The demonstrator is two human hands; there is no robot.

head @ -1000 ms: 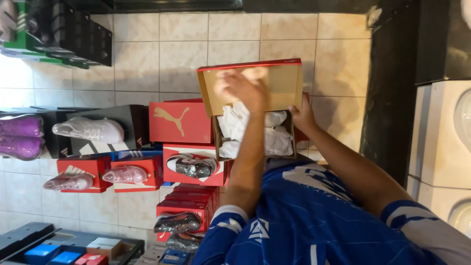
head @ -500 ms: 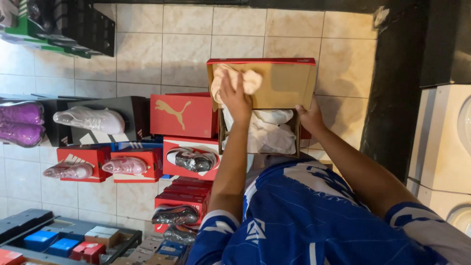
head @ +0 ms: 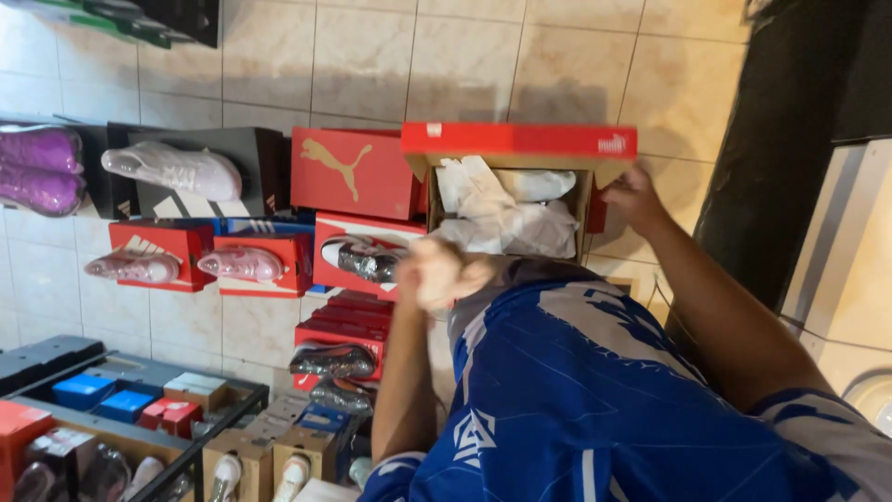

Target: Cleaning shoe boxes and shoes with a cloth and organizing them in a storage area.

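Two bare hands work at an open red shoebox (head: 520, 177), seen from the single head view, which is turned on its side. The shoebox sits at the middle of the scene against a tiled floor (head: 465, 65), its red lid (head: 518, 141) raised along the far edge, with crumpled white paper (head: 502, 214) filling the inside.

The right hand (head: 634, 197) grips the box's right edge, fingers curled onto the cardboard. The left hand (head: 437, 274) hangs just near of the box, clear of it, blurred by motion; whether its fingers are apart or together cannot be told.

Half a second ago the left hand was reaching up inside the box against the lid; it has since pulled back toward the body. The lid, then showing its brown underside, now shows its red edge.

To the left stand more red boxes (head: 358, 172) with wrapped shoes (head: 240, 264) on top, and a black box (head: 237, 167) bearing a pale shoe (head: 177, 169). A blue shirt (head: 595, 400) fills the near right.
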